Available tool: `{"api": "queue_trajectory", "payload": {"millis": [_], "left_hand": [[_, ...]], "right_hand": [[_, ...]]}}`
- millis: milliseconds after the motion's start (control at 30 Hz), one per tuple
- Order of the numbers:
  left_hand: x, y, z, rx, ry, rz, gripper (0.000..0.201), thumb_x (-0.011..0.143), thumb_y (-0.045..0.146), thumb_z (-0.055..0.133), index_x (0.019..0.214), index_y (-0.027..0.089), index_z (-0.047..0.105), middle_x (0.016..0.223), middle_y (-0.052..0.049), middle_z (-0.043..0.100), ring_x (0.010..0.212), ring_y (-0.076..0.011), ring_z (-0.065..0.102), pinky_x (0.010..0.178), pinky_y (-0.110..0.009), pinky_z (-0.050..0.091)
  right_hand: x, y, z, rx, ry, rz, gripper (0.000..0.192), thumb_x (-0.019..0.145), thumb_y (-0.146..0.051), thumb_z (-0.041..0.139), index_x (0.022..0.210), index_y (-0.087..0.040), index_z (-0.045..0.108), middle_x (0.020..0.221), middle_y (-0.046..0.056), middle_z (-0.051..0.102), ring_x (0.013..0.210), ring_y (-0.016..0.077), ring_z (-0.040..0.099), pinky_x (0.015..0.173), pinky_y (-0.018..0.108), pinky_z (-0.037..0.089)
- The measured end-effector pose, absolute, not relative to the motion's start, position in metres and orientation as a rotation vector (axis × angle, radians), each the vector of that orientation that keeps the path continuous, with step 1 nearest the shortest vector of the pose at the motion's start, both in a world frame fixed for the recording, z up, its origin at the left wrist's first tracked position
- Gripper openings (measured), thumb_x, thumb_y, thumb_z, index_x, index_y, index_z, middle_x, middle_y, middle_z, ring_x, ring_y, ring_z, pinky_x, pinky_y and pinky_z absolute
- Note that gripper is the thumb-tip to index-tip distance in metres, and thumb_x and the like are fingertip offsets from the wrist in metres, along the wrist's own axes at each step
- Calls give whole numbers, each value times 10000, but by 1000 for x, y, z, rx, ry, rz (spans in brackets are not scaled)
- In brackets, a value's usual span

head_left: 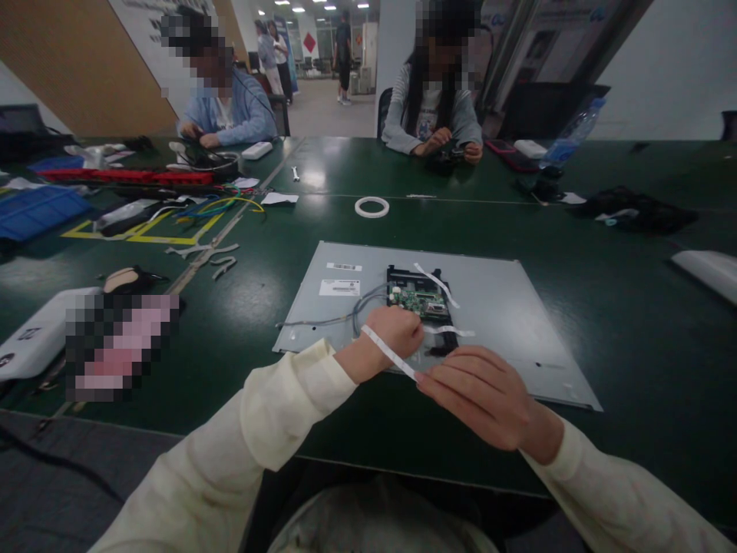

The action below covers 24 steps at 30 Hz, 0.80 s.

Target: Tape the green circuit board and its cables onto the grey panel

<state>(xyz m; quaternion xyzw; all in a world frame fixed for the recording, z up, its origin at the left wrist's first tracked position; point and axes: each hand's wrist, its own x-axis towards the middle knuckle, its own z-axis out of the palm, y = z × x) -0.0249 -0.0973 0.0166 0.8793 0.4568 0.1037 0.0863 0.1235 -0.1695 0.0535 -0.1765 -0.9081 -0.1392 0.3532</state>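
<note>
A grey metal panel (507,307) lies flat on the green table, with a green circuit board (415,297) and grey cables (339,316) on it. My left hand (397,330) rests closed on the panel just below the board. A white tape strip (388,352) runs from my left wrist to my right hand (477,395), whose fingertips pinch its near end. More white tape strips (436,281) lie across the board.
A white tape roll (371,206) lies beyond the panel. Two people sit working at the far side of the table. Coloured wires (227,206), a blue tray (34,211) and red bars are at the left. A water bottle (570,134) and black items sit at the right.
</note>
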Motion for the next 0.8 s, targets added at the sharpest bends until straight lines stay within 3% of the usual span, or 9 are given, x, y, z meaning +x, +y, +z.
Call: {"api": "queue_trajectory", "payload": {"millis": [200,333,533,800], "left_hand": [[-36,-101,24,2672,1251,351,292,854,275,427,740,161,669,697,-83,654,687,-202,625,605,-290,447],[-56,-88,36,2614,1458,339,307,874,303,401,768,155,648,704,-77,648,630,-189,606,581,-284,428],[-99,-58,36,2478,1527,412,155,750,241,571,885,180,617,856,-42,647,760,-164,592,659,-245,427],[-113,-45,19,2307,1427,472,101,709,165,565,792,171,622,746,-9,637,669,-130,576,609,-220,416]], "right_hand": [[133,-157,69,-691,-2200,-400,180,798,-89,622,962,-162,626,883,68,647,838,168,586,725,317,514],[138,-136,65,-760,-2163,-547,202,786,-102,642,975,-170,621,918,69,648,855,174,597,749,323,499],[121,-107,54,-735,-2199,-691,113,824,-118,604,932,-152,612,899,59,659,837,153,594,745,297,467],[84,-91,33,-716,-2333,-699,110,855,-104,546,896,-109,648,929,79,664,879,181,597,772,317,452]]}}
